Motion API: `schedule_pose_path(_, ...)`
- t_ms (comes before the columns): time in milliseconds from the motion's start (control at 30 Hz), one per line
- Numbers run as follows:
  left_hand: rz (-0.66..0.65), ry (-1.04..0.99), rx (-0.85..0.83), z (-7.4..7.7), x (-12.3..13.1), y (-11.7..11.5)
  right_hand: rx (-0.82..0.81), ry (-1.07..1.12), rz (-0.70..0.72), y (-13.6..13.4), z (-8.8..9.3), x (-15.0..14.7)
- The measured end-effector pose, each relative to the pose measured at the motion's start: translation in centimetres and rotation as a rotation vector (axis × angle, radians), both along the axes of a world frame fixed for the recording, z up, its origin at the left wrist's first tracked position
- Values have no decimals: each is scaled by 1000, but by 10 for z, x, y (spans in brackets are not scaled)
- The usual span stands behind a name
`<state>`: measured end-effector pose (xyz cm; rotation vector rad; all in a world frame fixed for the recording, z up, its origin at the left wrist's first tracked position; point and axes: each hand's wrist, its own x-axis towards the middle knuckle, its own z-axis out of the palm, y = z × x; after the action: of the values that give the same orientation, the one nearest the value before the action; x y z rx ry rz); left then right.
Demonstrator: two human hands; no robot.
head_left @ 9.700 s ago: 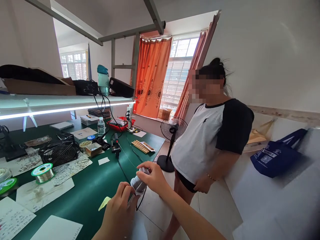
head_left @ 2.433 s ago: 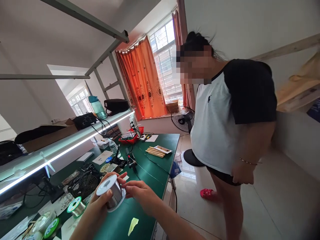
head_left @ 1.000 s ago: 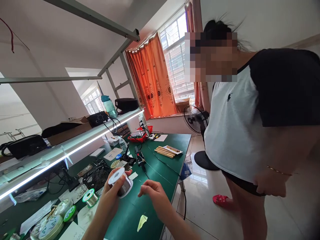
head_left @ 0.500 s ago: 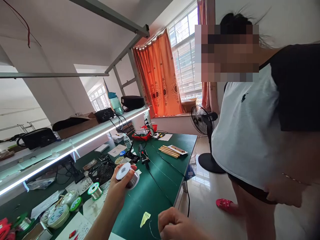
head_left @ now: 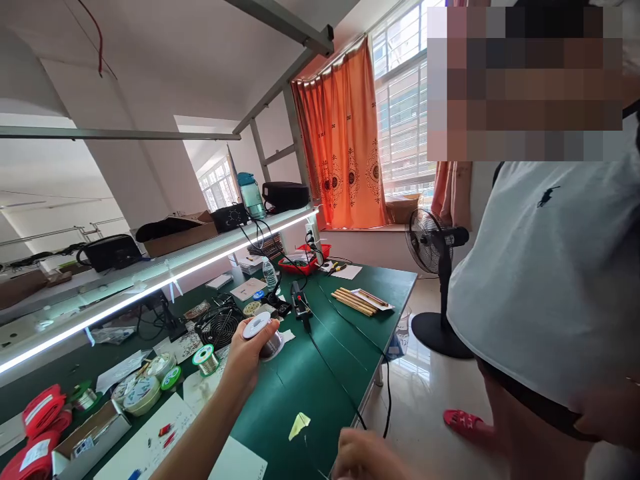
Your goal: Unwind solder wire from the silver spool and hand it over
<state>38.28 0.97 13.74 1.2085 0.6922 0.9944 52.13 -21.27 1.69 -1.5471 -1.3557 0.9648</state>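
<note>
My left hand (head_left: pixel 254 350) is wrapped round a white-flanged spool of silvery wire (head_left: pixel 271 347), held tilted above the green table (head_left: pixel 320 380). At the bottom edge, my right hand (head_left: pixel 363 457) is closed and partly cut off, with its fingers curled. Whatever its fingertips hold, if anything, is hidden. A thin strand (head_left: pixel 313 453) runs near that hand from a small yellow scrap (head_left: pixel 299 425) on the table. Left of the held spool stands a green-rimmed spool of wire (head_left: pixel 206 360).
A person (head_left: pixel 545 293) stands at the right beside a black floor fan (head_left: pixel 440 287). Wooden sticks (head_left: pixel 355 301) lie near the table's far edge. Black cables (head_left: pixel 333 373) cross the tabletop. Tape rolls (head_left: pixel 143 393), a small box (head_left: pixel 93 440) and red bundles (head_left: pixel 43 427) crowd the left.
The view has turned left, so the scene sits further right. My left hand still holds the spool. My right hand is slightly lower in view, and the standing person appears closer.
</note>
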Motion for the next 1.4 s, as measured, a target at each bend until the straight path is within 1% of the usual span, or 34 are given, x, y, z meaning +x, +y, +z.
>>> schedule_pose_path(67,-1,-2,-5,0,0,-2,79,-44,-192,10,16,0)
schedule_pose_path(100,-3,-4,-6,0,1,-3,164,-41,-268,20,25,-3)
schedule_pose_path(133,-5,-6,-6,-1,2,-5,269,-20,-314,32,34,-7)
schedule_pose_path(200,-12,-10,1,-3,5,-9,394,74,-345,58,51,-18)
schedule_pose_path(267,-14,-8,12,-4,8,-14,429,251,-346,82,61,-30)
schedule_pose_path(367,-18,3,27,-6,9,-17,463,507,-383,102,63,-41)
schedule_pose_path(467,-58,4,34,-5,4,-18,468,621,-465,106,53,-35)
schedule_pose_path(533,-96,1,29,-4,-1,-18,412,658,-476,106,42,-27)
schedule_pose_path(600,-135,4,18,-1,-3,-20,287,656,-386,105,29,-20)
schedule_pose_path(667,-163,7,13,3,-5,-21,129,615,-241,102,15,-18)
schedule_pose_path(733,-164,-2,21,8,-6,-22,-4,559,-119,92,3,-18)
schedule_pose_path(800,-142,-15,37,13,-7,-21,-76,517,-45,75,-8,-16)
schedule_pose_path(867,-118,-16,44,17,-9,-18,-88,509,-25,54,-20,-9)
schedule_pose_path(900,-106,-12,45,19,-10,-17,-78,513,-53,45,-26,-3)
schedule_pose_path(933,-93,-9,45,20,-11,-15,-52,503,-116,36,-32,4)
schedule_pose_path(1000,-70,-5,44,20,-13,-13,56,415,-361,25,-40,18)
schedule_pose_path(1033,-62,-4,44,19,-12,-12,125,344,-494,22,-40,24)
schedule_pose_path(1067,-56,-4,44,17,-12,-11,206,264,-605,22,-37,26)
schedule_pose_path(1100,-54,-4,44,16,-11,-11,292,186,-676,23,-31,25)
schedule_pose_path(1133,-55,-3,45,14,-9,-12,368,129,-689,27,-20,22)
schedule_pose_path(1200,-67,2,48,11,-6,-15,510,64,-605,41,7,6)
schedule_pose_path(1267,-83,8,53,9,-2,-19,509,102,-488,60,36,-13)
schedule_pose_path(1300,-91,10,55,8,-1,-21,509,150,-437,70,47,-20)
schedule_pose_path(1333,-97,10,57,8,-1,-24,507,225,-395,79,56,-26)
schedule_pose_path(1400,-109,10,55,10,-1,-28,509,344,-380,92,62,-30)
